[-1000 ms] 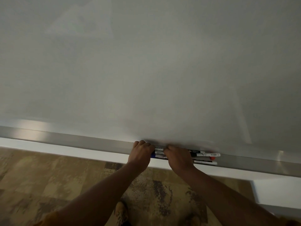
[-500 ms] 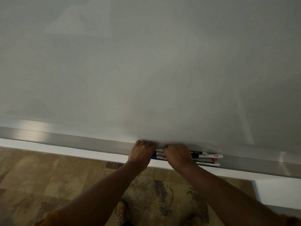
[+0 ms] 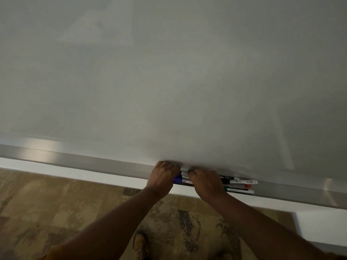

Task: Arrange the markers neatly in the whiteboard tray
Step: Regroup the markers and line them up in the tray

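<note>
Several markers lie bunched lengthwise in the long metal whiteboard tray. A blue-capped marker shows between my hands, and red and green caps show on the right. My left hand covers the left end of the bunch with its fingers curled over the markers. My right hand lies over the middle of the bunch, fingers curled on them. Both hands hide the markers' middle parts.
The blank whiteboard fills the upper view. A white ledge runs under the tray. Patterned brown carpet and my shoes are below. A white surface sits at lower right.
The hands and markers sit slightly lower and further right in the view; the hands keep their hold on the bunch, and the right hand has edged a little closer to the left one.
</note>
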The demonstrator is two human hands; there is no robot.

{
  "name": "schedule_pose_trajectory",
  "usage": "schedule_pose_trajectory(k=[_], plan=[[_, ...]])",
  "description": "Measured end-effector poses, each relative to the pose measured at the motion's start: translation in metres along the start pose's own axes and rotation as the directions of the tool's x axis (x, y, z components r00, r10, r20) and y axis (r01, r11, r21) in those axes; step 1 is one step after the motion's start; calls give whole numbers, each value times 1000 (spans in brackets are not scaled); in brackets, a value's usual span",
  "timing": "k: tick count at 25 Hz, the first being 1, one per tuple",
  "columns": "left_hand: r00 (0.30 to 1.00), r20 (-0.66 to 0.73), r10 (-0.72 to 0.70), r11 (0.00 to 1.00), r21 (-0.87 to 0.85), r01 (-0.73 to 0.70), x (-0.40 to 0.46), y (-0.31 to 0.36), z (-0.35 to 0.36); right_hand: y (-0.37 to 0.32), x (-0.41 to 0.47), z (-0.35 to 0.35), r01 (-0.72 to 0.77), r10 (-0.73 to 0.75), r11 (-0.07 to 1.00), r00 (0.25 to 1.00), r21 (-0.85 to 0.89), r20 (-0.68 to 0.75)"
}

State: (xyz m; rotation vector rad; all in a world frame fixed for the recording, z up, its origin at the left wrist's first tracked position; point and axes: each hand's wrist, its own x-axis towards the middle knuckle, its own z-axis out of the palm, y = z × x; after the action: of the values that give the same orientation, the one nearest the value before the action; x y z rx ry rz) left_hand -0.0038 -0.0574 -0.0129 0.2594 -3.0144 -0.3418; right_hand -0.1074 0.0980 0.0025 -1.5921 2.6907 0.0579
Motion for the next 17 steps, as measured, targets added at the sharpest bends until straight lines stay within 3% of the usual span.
schedule_pose_trajectory(k=[2, 5, 9, 17], plan=[[999, -35, -24, 1000, -2, 24, -5, 0, -3, 2, -2, -8, -4, 4, 1000, 1000, 16, 13], [975, -29, -220, 975, -45, 218, -14, -1, -7, 9, -8, -15, -28, 28, 1000, 999, 12, 42], [866, 58, -496, 859, -116, 499, -17, -2, -7, 15, -15, -21, -65, 64, 998, 995, 0, 72], [856, 77, -511, 853, -78, 516, -15, -7, 3, 17, -26, -17, -104, 102, 994, 991, 20, 84]])
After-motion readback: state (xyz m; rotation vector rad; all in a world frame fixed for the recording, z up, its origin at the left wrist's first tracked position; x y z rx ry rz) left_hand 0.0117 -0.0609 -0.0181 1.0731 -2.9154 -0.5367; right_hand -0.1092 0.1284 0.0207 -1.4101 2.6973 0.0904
